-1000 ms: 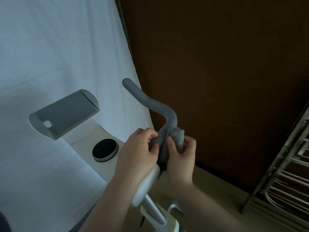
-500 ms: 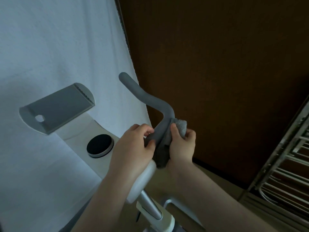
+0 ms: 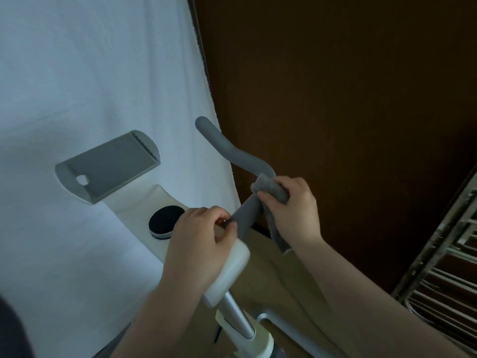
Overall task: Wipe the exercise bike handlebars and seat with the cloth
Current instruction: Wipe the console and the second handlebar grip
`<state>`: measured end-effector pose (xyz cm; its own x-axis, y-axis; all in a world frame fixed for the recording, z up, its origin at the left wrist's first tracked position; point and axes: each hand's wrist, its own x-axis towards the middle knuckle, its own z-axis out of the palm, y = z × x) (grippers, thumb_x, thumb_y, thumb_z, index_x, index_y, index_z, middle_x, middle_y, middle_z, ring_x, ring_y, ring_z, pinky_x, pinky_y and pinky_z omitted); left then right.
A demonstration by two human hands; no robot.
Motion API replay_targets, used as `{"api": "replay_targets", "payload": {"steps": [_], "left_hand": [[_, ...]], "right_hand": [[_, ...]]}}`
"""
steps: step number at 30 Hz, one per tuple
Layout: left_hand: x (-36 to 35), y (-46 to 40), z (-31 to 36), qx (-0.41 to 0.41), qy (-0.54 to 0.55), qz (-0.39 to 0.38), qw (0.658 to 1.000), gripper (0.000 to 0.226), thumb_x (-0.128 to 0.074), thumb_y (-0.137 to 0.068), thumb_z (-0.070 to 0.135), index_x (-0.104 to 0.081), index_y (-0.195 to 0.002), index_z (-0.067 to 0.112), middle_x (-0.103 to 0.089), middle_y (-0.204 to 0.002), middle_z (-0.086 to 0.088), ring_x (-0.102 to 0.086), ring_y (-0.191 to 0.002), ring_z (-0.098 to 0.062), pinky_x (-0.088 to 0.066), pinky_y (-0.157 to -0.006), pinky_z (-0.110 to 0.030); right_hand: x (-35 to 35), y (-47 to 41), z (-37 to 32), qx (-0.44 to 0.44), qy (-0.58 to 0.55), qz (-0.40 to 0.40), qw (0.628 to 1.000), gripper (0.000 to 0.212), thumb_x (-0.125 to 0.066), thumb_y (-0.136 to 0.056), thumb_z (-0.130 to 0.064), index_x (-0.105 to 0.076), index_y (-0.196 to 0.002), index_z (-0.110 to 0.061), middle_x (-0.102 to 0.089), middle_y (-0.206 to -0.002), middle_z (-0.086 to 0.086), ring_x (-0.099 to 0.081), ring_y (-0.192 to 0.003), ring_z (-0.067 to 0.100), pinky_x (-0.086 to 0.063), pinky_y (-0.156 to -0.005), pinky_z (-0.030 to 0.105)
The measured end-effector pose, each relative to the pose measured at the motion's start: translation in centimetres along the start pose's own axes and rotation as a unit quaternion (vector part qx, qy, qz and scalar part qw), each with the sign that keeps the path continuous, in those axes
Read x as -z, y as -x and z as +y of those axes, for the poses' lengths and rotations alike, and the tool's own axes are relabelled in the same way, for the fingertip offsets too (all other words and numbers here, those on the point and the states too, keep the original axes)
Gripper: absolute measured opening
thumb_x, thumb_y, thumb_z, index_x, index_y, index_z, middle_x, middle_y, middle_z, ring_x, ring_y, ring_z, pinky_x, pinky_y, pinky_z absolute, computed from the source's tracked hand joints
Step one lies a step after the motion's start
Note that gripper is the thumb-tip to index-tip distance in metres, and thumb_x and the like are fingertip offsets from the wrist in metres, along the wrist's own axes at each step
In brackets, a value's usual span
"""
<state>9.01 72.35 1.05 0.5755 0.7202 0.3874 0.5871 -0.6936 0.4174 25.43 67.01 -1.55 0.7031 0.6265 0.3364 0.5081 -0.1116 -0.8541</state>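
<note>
Cloth wrapped on the grey handlebar, both hands on the bar

Head view: handlebar (image 3: 232,148), grey and padded, rises from the bike's white console (image 3: 160,202) and curves up toward the white curtain (image 3: 77,73). The right hand (image 3: 294,210) grips a grey cloth (image 3: 271,188) around the bar at its bend, fingers curled over the top and thumb pressing the cloth against the near side; a loose end of the cloth hangs down below the hand. The left hand (image 3: 198,244) sits lower, at the foot of the bar where it meets the console, with fingers curled and pinching the bar's base. A round black knob (image 3: 166,222) lies on the console just left of that hand, and a grey tablet holder (image 3: 111,166) tilts up beyond it. A metal rack (image 3: 444,267) stands at the right edge against the dark brown wall (image 3: 335,86). The seat is out of frame.
</note>
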Motion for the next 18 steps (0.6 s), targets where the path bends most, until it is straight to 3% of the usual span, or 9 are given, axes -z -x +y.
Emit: {"api": "replay_targets", "payload": {"steps": [2, 4, 6, 9, 11, 14, 18], "left_hand": [[0.1, 0.6, 0.2, 0.004, 0.01, 0.029, 1.0, 0.01, -0.058, -0.087, 0.03, -0.066, -0.089, 0.024, -0.061, -0.084, 0.013, -0.05, -0.083, -0.005, -0.04, -0.068, -0.016], [0.3, 0.8, 0.3, 0.018, 0.024, 0.038, 0.999, 0.007, -0.061, -0.088, 0.025, -0.066, -0.091, 0.022, -0.058, -0.085, 0.013, -0.051, -0.083, -0.006, -0.038, -0.067, -0.013], [0.4, 0.8, 0.4, 0.023, 0.019, 0.037, 0.999, 0.009, -0.063, -0.088, 0.023, -0.067, -0.095, 0.021, -0.059, -0.088, 0.012, -0.051, -0.085, -0.007, -0.036, -0.068, -0.012], [0.4, 1.2, 0.3, 0.035, 0.001, 0.07, 0.997, 0.01, -0.067, -0.084, 0.019, -0.069, -0.093, 0.02, -0.066, -0.09, 0.008, -0.053, -0.084, -0.008, -0.041, -0.077, -0.022], [0.5, 1.5, 0.2, 0.035, -0.011, 0.097, 0.995, 0.009, -0.067, -0.083, 0.017, -0.069, -0.089, 0.023, -0.067, -0.086, 0.011, -0.053, -0.082, -0.008, -0.039, -0.088, -0.031], [0.9, 1.3, 0.0, 0.082, 0.039, 0.09, 0.992, 0.014, -0.055, -0.092, 0.019, -0.065, -0.091, 0.029, -0.062, -0.087, 0.018, -0.05, -0.087, -0.004, -0.028, -0.098, -0.031], [1.1, 1.3, 0.3, 0.1, 0.048, 0.084, 0.99, 0.017, -0.049, -0.095, 0.019, -0.062, -0.098, 0.03, -0.056, -0.089, 0.021, -0.045, -0.088, 0.0, -0.026, -0.102, -0.03]], "right_hand": [[-0.2, 0.3, -0.7, 0.052, 0.062, -0.027, 0.996, 0.03, -0.064, -0.09, -0.033, -0.065, -0.117, -0.019, -0.053, -0.115, -0.002, -0.059, -0.096, 0.012, -0.048, -0.079, 0.018], [-0.2, 0.8, -1.6, 0.121, 0.114, -0.11, 0.98, 0.022, -0.061, -0.092, -0.031, -0.066, -0.112, -0.023, -0.05, -0.112, -0.004, -0.058, -0.091, 0.011, -0.051, -0.08, 0.023], [0.5, 0.1, -2.1, 0.116, 0.127, -0.168, 0.971, 0.022, -0.061, -0.092, -0.035, -0.066, -0.112, -0.026, -0.048, -0.11, -0.005, -0.056, -0.092, 0.01, -0.05, -0.079, 0.022], [0.6, -0.1, -2.6, 0.093, 0.152, -0.143, 0.974, 0.028, -0.058, -0.092, -0.04, -0.064, -0.116, -0.026, -0.046, -0.109, -0.005, -0.055, -0.089, 0.009, -0.044, -0.071, 0.013], [-0.3, 1.3, -3.2, 0.145, 0.193, -0.16, 0.957, 0.028, -0.055, -0.094, -0.041, -0.061, -0.117, -0.028, -0.043, -0.11, -0.006, -0.055, -0.085, 0.009, -0.05, -0.073, 0.02], [-0.5, 1.2, -4.1, 0.135, 0.193, -0.228, 0.945, 0.025, -0.05, -0.096, -0.041, -0.059, -0.116, -0.03, -0.041, -0.11, -0.007, -0.055, -0.086, 0.009, -0.05, -0.075, 0.023], [-0.4, 0.6, -4.8, 0.129, 0.217, -0.22, 0.942, 0.026, -0.049, -0.095, -0.042, -0.06, -0.115, -0.029, -0.042, -0.11, -0.005, -0.056, -0.085, 0.011, -0.052, -0.074, 0.027]]}}
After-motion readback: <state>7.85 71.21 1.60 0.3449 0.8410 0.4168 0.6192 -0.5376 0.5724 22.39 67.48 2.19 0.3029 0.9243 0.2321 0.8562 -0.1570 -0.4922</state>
